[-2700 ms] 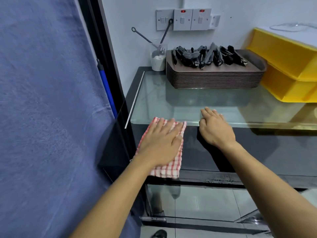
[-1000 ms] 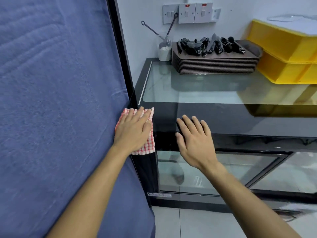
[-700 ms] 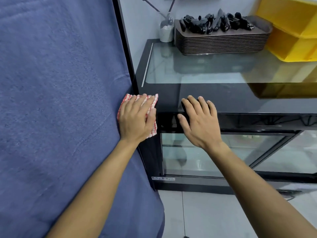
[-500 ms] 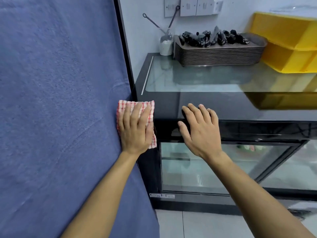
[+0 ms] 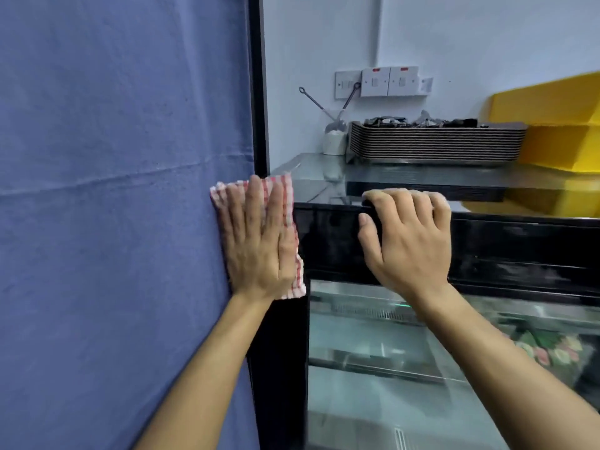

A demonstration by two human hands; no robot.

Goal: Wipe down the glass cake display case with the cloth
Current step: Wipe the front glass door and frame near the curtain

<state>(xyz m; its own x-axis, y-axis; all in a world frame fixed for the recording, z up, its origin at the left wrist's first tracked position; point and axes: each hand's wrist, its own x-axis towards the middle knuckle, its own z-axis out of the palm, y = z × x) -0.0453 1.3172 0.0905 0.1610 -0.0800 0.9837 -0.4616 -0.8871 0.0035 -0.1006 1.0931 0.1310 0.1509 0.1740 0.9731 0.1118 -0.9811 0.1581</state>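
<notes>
A person is pressing a red-and-white checked cloth (image 5: 287, 222) flat against the left corner of the black-framed glass cake display case (image 5: 506, 251), at centre-left of the frame, beside a large blue fabric panel (image 5: 113, 206) that is filling the left half. The left hand (image 5: 259, 245) is lying on the cloth with straight, spread fingers, a wide flat grip, probably so that the whole palm is pushing the cloth evenly over the surface. The right hand (image 5: 406, 235) is hooking its curled fingers over the case's top front edge at centre frame, seemingly bracing the body while the other arm is wiping.

On the case's glass top, serving as a counter, in the upper right, one stack of brown trays (image 5: 435, 144) is carrying a heap of dark utensils too blurred to count. One white cup (image 5: 334, 142) is standing just left of the stack, holding two long metal handles. Two yellow plastic bins (image 5: 561, 131) are sitting stacked at the right edge. Three white wall switch plates (image 5: 376, 82) are showing above, with a smaller white fitting beside them.
</notes>
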